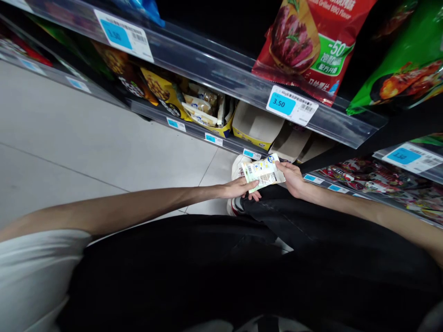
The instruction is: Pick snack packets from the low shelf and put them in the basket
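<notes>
Pale tiled floor (86,133) (thin seams), dark shelving (207,62) alongside.

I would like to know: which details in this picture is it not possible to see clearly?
All in the head view:
- Small print on the packet: too small.
- Packet's far side: faces away.
- Top of the red bag: cut by upper edge.
- Green bag: cut by right edge.
- Far-left price tag: blurred.

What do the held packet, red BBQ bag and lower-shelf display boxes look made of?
Held packet: probably plastic film, from its flat pouch shape; finish unclear. Red BBQ bag: plastic or foil laminate, glossy, judging by creases and highlights. Display boxes: likely matte cardboard, with plain, dull inner walls.
</notes>
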`<state>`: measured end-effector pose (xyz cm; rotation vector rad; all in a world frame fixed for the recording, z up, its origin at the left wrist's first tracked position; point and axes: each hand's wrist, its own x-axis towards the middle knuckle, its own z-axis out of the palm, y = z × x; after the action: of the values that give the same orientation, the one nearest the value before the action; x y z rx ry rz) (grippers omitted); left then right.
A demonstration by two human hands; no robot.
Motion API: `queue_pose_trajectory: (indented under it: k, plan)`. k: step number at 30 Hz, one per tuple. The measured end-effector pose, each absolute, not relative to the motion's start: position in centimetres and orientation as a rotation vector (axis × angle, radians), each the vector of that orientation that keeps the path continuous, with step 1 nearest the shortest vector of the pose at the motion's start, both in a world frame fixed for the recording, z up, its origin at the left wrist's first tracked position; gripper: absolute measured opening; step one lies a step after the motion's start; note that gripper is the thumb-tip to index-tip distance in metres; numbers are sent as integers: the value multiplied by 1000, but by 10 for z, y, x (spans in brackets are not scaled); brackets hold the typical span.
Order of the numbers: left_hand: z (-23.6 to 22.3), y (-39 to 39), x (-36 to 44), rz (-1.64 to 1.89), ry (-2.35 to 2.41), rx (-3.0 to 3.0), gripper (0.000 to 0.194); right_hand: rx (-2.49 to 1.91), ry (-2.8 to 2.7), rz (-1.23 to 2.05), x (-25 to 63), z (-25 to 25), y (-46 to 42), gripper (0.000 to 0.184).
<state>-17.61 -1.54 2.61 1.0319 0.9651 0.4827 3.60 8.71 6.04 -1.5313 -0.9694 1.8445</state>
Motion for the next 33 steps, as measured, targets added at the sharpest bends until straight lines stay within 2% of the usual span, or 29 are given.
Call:
queue_pose_trajectory:
  k: [5,8,14,18,24,30,33]
  plan:
    - [20,-14,-175,493,933,1063,90,-1615,-967,1812,36,59,90,25]
    - [17,-13,-176,477,937,1066,87,-1633,-1078,1768,37,60,91,25]
    - [20,-10,-180,421,895,1196,46,-1566,-1153,1629,38,68,89,15]
    - [27,-8,-186,407,805,1105,29,-1467,-1060,1732,37,72,85,21]
    - [26,-6,-192,497,801,780,40,-1490,-961,1830,38,70,82,29]
    - [25,-8,-195,484,777,939,45,-1616,-923,1881,38,66,86,19]
    - [20,-8,-195,498,780,952,47,-1641,-810,1896,35,70,90,25]
